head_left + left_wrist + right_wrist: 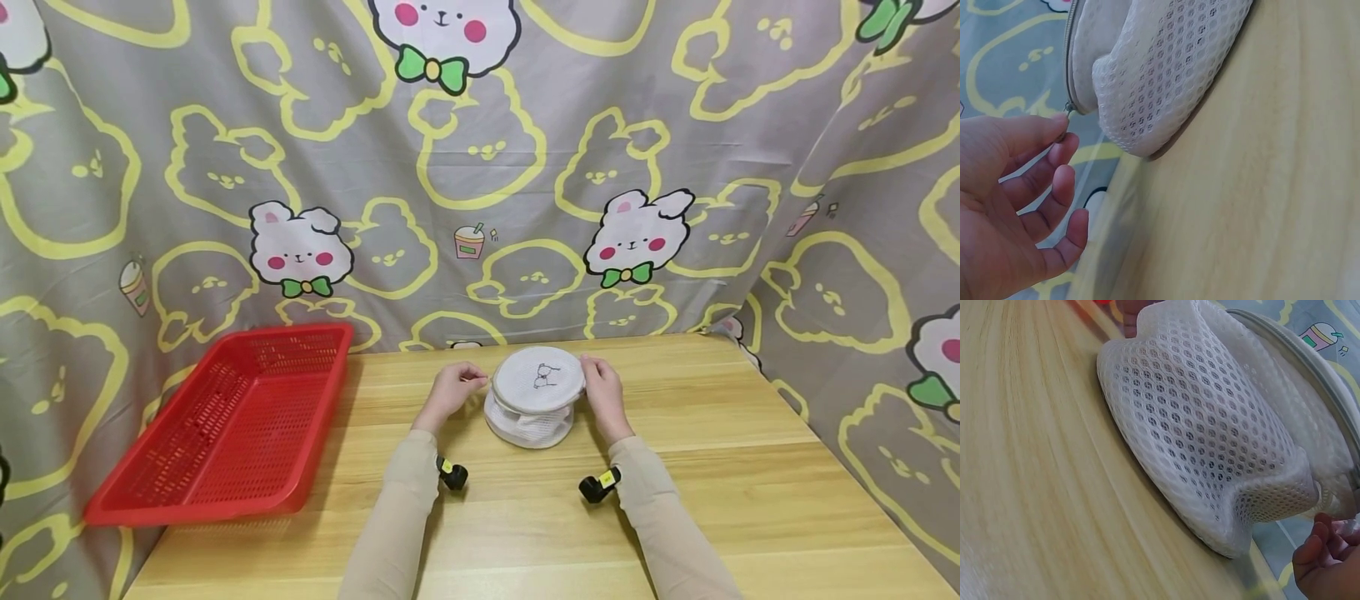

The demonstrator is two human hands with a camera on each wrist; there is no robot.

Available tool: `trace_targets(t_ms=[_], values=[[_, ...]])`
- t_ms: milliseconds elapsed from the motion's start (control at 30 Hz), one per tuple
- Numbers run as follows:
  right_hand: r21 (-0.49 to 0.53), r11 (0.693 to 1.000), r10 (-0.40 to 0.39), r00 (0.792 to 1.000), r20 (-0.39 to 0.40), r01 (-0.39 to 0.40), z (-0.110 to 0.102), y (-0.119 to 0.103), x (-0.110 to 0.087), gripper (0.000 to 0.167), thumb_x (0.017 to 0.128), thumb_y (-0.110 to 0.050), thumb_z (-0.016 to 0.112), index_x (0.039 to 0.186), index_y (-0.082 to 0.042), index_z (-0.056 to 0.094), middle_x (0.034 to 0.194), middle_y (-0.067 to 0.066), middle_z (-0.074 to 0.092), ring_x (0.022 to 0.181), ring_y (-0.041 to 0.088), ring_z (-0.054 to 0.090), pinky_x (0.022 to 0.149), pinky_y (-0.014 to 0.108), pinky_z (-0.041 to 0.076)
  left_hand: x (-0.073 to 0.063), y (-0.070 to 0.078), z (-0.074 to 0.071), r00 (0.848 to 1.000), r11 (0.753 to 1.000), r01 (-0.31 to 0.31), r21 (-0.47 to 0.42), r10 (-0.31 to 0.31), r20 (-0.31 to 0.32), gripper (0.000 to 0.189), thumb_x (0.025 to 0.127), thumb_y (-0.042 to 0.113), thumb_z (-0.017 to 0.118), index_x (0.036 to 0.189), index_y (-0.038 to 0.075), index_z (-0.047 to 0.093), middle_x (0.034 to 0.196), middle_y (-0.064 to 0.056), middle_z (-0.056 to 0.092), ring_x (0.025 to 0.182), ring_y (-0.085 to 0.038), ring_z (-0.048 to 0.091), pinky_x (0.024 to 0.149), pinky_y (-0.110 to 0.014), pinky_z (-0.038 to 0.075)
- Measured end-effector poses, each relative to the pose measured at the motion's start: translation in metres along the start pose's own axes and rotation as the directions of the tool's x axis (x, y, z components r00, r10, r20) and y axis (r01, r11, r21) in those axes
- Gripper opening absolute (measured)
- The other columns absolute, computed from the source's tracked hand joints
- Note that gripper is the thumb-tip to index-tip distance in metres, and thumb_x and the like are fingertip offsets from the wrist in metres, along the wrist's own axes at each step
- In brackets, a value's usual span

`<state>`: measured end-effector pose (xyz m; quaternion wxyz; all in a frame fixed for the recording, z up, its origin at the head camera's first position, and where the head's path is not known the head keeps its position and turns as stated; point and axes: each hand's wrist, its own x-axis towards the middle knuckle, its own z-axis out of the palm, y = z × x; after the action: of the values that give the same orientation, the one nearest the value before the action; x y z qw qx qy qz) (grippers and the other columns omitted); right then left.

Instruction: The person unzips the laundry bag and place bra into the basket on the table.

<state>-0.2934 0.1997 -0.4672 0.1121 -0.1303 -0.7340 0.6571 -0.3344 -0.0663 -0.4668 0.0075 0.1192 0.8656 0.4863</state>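
Note:
A round white mesh laundry bag stands on the table, its sides sagging in folds. Its flat lid carries a small dark line drawing and tilts over the body. My left hand is at the lid's left edge; in the left wrist view, thumb and forefinger pinch the zipper pull at the end of the grey zipper, the other fingers loosely bent. On the opposite side my right hand grips the lid's rim. The right wrist view shows that hand low at the bag's edge, partly cut off.
A red plastic basket with perforated walls sits at the table's left side. Behind the wooden table hangs a grey curtain with cartoon prints, which also runs along both sides. Black wrist cameras are strapped at both sleeves.

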Motion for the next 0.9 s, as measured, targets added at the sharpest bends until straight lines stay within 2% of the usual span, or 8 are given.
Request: trace_targets(t_ms=[200, 400, 533, 633, 733, 833, 900], values=[[-0.01, 1.0, 0.004, 1.0, 0.016, -0.004, -0.001, 0.001, 0.002, 0.052, 0.104, -0.039, 0.041, 0.129, 0.005, 0.053, 0.131, 0.024, 0.055, 0.12, 0.028, 0.049, 0.105, 0.039, 0.038, 0.007, 0.0, 0.001, 1.0, 1.0, 0.003, 0.009, -0.003, -0.007, 0.01, 0.09, 0.016, 0.069, 0.095, 0.008, 0.072, 0.092, -0.007, 0.071, 0.084, -0.015, 0.06, 0.077, -0.028, 0.048], [-0.017, 0.999, 0.035, 0.999, 0.037, -0.034, -0.001, 0.002, 0.0, 0.056, 0.103, -0.042, 0.04, 0.135, 0.003, 0.049, 0.136, 0.023, 0.053, 0.122, 0.028, 0.049, 0.104, 0.038, 0.04, 0.014, 0.002, 0.002, 1.0, 0.999, 0.026, 0.02, -0.026, -0.012, 0.011, 0.091, 0.016, 0.068, 0.095, 0.006, 0.071, 0.093, -0.008, 0.07, 0.084, -0.016, 0.06, 0.078, -0.029, 0.048], [-0.026, 0.998, 0.052, 0.998, 0.043, -0.051, -0.001, 0.002, 0.0, 0.059, 0.102, -0.045, 0.041, 0.135, 0.002, 0.05, 0.126, 0.019, 0.058, 0.104, 0.019, 0.054, 0.091, 0.03, 0.045, 0.018, 0.004, 0.002, 1.0, 0.999, 0.024, 0.025, -0.024, -0.015, 0.011, 0.091, 0.015, 0.068, 0.095, 0.005, 0.072, 0.093, -0.009, 0.07, 0.085, -0.017, 0.061, 0.08, -0.03, 0.048], [-0.033, 0.998, 0.053, 0.998, 0.044, -0.052, -0.001, 0.003, 0.0, 0.059, 0.102, -0.047, 0.042, 0.131, 0.003, 0.053, 0.101, 0.009, 0.061, 0.082, 0.01, 0.052, 0.077, 0.026, 0.047, 0.021, 0.005, 0.001, 1.0, 0.999, 0.012, 0.033, -0.011, -0.015, 0.011, 0.09, 0.014, 0.069, 0.095, 0.005, 0.072, 0.094, -0.01, 0.071, 0.087, -0.018, 0.062, 0.082, -0.031, 0.049], [-0.04, 0.998, 0.051, 0.997, 0.06, -0.049, -0.002, 0.004, 0.001, 0.056, 0.102, -0.044, 0.042, 0.128, 0.004, 0.055, 0.08, -0.002, 0.054, 0.068, 0.009, 0.048, 0.064, 0.025, 0.044, 0.023, 0.007, 0.001, 1.0, 0.999, 0.006, 0.04, -0.006, -0.014, 0.011, 0.09, 0.014, 0.069, 0.095, 0.005, 0.072, 0.094, -0.01, 0.071, 0.088, -0.019, 0.063, 0.084, -0.033, 0.05], [-0.05, 0.998, 0.053, 0.996, 0.073, -0.049, -0.002, 0.005, 0.002, 0.052, 0.102, -0.04, 0.044, 0.124, 0.005, 0.057, 0.076, -0.002, 0.052, 0.064, 0.009, 0.046, 0.06, 0.023, 0.042, 0.026, 0.008, 0.001, 1.0, 0.999, 0.011, 0.047, -0.011, -0.013, 0.012, 0.09, 0.014, 0.069, 0.095, 0.005, 0.072, 0.095, -0.01, 0.071, 0.089, -0.019, 0.063, 0.084, -0.033, 0.05], [-0.06, 0.997, 0.054, 0.996, 0.07, -0.049, -0.002, 0.006, 0.003, 0.05, 0.102, -0.037, 0.045, 0.125, 0.005, 0.058, 0.087, 0.004, 0.06, 0.07, 0.007, 0.049, 0.064, 0.02, 0.044, 0.027, 0.01, 0.001, 1.0, 0.999, 0.016, 0.047, -0.016, -0.013, 0.012, 0.09, 0.014, 0.069, 0.095, 0.005, 0.072, 0.095, -0.01, 0.071, 0.089, -0.019, 0.062, 0.083, -0.033, 0.05]])
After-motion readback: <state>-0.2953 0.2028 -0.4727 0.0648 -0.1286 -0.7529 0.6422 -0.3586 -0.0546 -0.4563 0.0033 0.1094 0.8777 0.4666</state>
